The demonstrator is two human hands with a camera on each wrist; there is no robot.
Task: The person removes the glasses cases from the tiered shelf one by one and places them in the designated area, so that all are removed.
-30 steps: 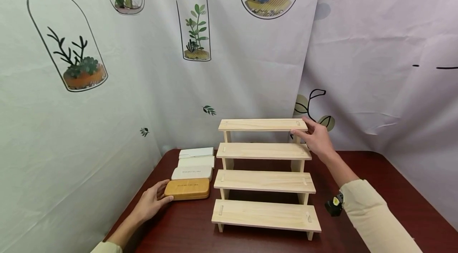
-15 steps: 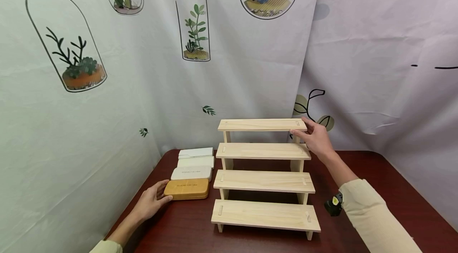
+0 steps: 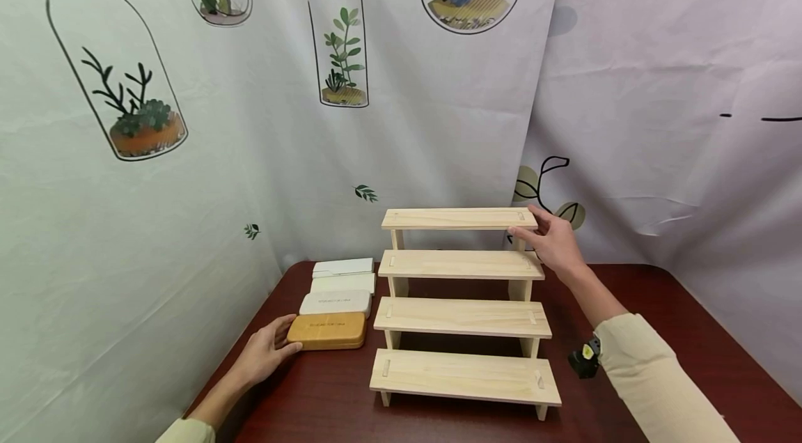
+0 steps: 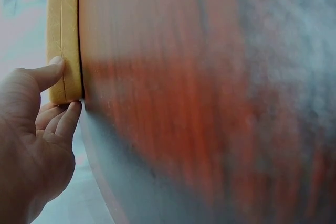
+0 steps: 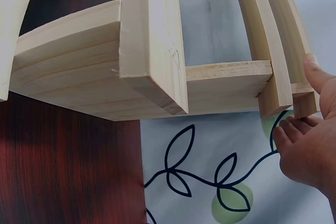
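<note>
A tiered wooden display stand (image 3: 462, 317) with several pale shelves stands on the table. At the right end of its top shelf (image 5: 278, 30), my right hand (image 3: 554, 241) grips the board, thumb at the front and fingers at the end and behind. To the stand's left lies a slim yellow case (image 3: 327, 330) with rounded corners and small print on its lid. My left hand (image 3: 263, 352) holds its left end; in the left wrist view the thumb (image 4: 51, 73) presses the seamed side and the fingers meet the end.
Behind the yellow case lie a white case (image 3: 335, 302), a cream flat case (image 3: 342, 283) and a white flat case (image 3: 342, 267), in a row. The dark red table (image 3: 301, 401) backs onto a printed cloth (image 3: 407, 129). A black device (image 3: 585, 359) sits at the right wrist.
</note>
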